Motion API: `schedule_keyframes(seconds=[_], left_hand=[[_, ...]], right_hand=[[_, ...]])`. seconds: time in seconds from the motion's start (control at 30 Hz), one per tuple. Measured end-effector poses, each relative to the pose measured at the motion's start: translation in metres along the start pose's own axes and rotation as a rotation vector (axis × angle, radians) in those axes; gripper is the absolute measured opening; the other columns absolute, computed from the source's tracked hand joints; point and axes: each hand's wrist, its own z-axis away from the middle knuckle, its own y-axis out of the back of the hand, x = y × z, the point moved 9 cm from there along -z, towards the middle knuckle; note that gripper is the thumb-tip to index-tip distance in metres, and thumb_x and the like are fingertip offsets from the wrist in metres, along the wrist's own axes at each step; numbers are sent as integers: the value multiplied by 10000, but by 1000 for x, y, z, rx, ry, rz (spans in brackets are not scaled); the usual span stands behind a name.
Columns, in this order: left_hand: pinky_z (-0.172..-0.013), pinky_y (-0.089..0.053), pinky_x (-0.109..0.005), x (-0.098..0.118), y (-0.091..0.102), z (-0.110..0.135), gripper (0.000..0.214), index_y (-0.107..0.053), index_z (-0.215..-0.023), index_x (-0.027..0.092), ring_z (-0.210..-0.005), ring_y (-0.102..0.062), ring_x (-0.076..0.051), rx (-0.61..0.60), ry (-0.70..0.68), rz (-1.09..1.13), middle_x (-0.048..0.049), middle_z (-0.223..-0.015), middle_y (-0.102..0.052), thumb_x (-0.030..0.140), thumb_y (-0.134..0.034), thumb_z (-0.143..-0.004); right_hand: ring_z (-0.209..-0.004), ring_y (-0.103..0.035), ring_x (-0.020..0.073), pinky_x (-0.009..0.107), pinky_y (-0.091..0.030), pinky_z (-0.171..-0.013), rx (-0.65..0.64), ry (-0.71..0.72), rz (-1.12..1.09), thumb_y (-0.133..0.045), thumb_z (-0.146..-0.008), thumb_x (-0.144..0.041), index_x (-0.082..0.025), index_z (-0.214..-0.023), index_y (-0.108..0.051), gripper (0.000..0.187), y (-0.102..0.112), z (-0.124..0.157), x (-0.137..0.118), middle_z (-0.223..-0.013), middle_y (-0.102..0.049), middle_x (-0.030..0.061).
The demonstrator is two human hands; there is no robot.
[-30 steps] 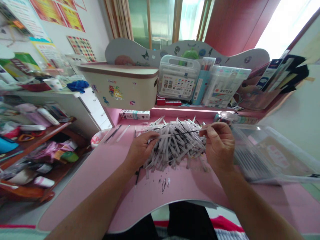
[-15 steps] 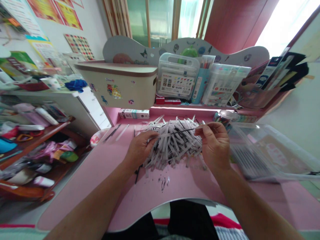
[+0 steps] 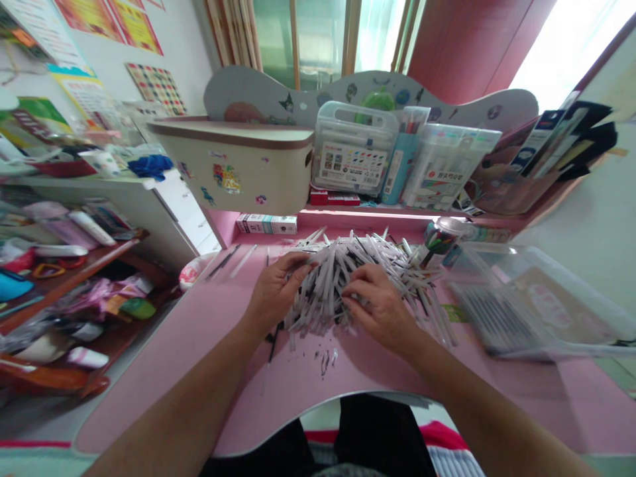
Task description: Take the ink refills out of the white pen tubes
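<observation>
A heap of thin white tubes and black sticks (image 3: 330, 278), much like pen refills, lies on the pink desk (image 3: 199, 358). At the heap's left side is my left hand (image 3: 278, 288), thumb pressed to the fingers around the end of a thin white tube. My right hand (image 3: 380, 305) is over the heap's front right part with fingers curled together at the sticks. Its fingertips are partly hidden, and what they grip cannot be made out. Several dark scraps (image 3: 325, 362) lie on the desk in front of the heap.
To the right stands a clear plastic box (image 3: 546, 298) beside a row of dark sticks (image 3: 489, 318). A drink can (image 3: 442, 238) is behind the heap's right end. The shelf above carries a beige bin (image 3: 238, 172) and marker cases (image 3: 355, 156). Loose sticks (image 3: 243, 260) lie at left.
My right hand has moved left and down from the heap's right side into its front. The black stick stretched between both hands no longer shows there. My left hand has barely moved.
</observation>
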Motion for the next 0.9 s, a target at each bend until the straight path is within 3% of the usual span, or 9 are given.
schedule_keyframes(seconds=[0.1, 0.2, 0.47, 0.9], left_hand=[[-908, -543, -388, -1, 1, 0, 167, -683, -1004, 203, -944, -708, -207, 10, 22, 26, -51, -964, -756, 309, -608, -899], [-900, -544, -378, 0, 2, 0, 160, -682, -997, 203, -933, -710, -204, 19, 21, 19, -46, -955, -756, 307, -609, -900], [-898, -542, -375, 2, 3, 0, 165, -683, -1000, 196, -935, -707, -205, 27, 15, -23, -50, -963, -754, 307, -607, -904], [-883, -546, -354, 3, 0, 1, 156, -684, -1005, 200, -926, -702, -189, 11, -8, 19, -35, -967, -750, 295, -610, -907]], right_hand=[[-904, -490, 219, 380, -413, -806, -170, 65, 207, -672, -831, -142, -175, -791, -696, 57, -25, 6, -6, -932, -584, 68], [-927, -465, 240, 396, -380, -811, -236, 76, 345, -690, -827, -171, -180, -772, -700, 57, -36, 10, -7, -945, -593, 74], [-943, -443, 260, 439, -349, -850, -292, 82, 489, -679, -823, -179, -179, -758, -681, 65, -45, 13, -8, -973, -595, 84], [-961, -446, 263, 425, -339, -846, -313, -11, 528, -641, -859, -162, -195, -809, -711, 92, -49, 14, 4, -1009, -591, 88]])
